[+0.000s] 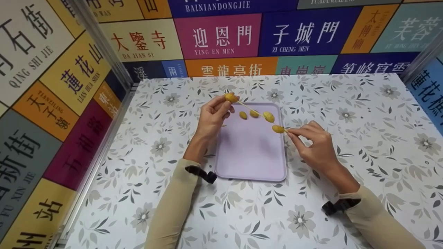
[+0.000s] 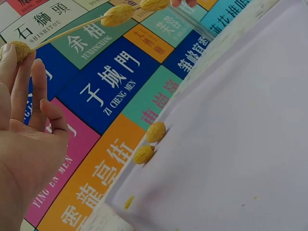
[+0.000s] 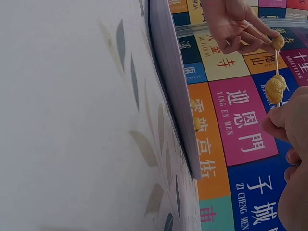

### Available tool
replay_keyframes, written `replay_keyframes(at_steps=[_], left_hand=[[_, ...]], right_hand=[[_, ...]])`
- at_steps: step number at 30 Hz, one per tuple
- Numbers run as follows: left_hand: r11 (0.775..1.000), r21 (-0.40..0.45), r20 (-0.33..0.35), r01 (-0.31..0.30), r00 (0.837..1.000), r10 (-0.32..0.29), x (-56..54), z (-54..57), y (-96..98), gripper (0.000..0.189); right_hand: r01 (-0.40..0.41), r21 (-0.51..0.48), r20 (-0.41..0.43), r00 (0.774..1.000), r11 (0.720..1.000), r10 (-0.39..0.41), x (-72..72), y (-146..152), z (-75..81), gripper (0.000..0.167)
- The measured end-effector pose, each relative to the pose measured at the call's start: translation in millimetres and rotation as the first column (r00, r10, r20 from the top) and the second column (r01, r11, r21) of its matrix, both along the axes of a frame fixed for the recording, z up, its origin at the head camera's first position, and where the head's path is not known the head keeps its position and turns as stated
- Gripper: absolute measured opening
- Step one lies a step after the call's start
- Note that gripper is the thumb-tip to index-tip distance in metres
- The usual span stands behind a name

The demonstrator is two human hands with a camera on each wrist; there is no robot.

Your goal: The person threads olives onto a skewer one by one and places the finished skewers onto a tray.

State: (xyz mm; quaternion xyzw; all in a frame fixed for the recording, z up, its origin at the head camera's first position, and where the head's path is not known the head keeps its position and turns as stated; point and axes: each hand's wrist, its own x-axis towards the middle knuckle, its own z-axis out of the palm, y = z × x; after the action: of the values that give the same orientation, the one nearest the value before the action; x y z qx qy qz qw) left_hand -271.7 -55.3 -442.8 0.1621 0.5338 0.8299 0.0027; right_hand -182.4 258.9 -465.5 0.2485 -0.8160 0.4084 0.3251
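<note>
A thin wooden skewer (image 1: 250,108) is held between both hands above a lilac tray (image 1: 251,162). My left hand (image 1: 215,112) pinches a wrinkled yellow, olive-like fruit (image 1: 231,97) at the skewer's left end. Toward the other end sit a second fruit (image 1: 268,117) and a third fruit (image 1: 278,129) close together, also seen as two fruits in the left wrist view. Just beyond the third, my right hand (image 1: 316,145) pinches the skewer's tip between thumb and forefinger. Two loose fruits, one left (image 1: 243,115) and one right (image 1: 254,113), lie at the tray's far side.
A small yellow scrap (image 2: 129,202) lies on the tray near its edge. Under the tray is a table (image 1: 166,114) with a grey leaf-and-flower print. Colourful sign-covered panels (image 1: 218,36) stand along the back and left sides of the table.
</note>
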Motion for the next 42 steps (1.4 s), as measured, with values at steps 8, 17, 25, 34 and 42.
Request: replay_keyframes(at_steps=[8, 17, 25, 34, 42], left_hand=[[0.988, -0.116, -0.051, -0.1, 0.994, 0.094, 1.7, 0.1, 0.8, 0.018], [0.982, -0.116, -0.052, -0.151, 0.988, 0.146, 2.0, -1.5, 5.4, 0.004], [0.975, -0.149, -0.079, -0.164, 0.985, 0.154, 5.1, -0.5, 9.7, 0.006], [0.97, -0.168, -0.13, -0.175, 0.98, 0.154, 5.1, -2.2, 13.8, 0.006], [0.971, -0.171, -0.125, -0.165, 0.982, 0.144, 5.9, -4.6, 15.7, 0.007]], right_hand=[[-0.002, 0.01, -0.025, 1.0, 1.0, 0.003, 0.7, 0, 0.8, 0.019], [0.031, -0.002, -0.037, 0.999, 1.0, -0.032, 0.8, 0, 2.8, 0.019], [0.036, 0.003, -0.04, 0.999, 0.999, -0.036, 0.7, 1, 1.2, 0.019], [0.027, 0.002, -0.05, 0.998, 1.0, -0.027, 1.8, 2, 0.6, 0.019], [0.026, 0.004, -0.068, 0.997, 1.0, -0.026, 1.1, 2, 0.7, 0.018]])
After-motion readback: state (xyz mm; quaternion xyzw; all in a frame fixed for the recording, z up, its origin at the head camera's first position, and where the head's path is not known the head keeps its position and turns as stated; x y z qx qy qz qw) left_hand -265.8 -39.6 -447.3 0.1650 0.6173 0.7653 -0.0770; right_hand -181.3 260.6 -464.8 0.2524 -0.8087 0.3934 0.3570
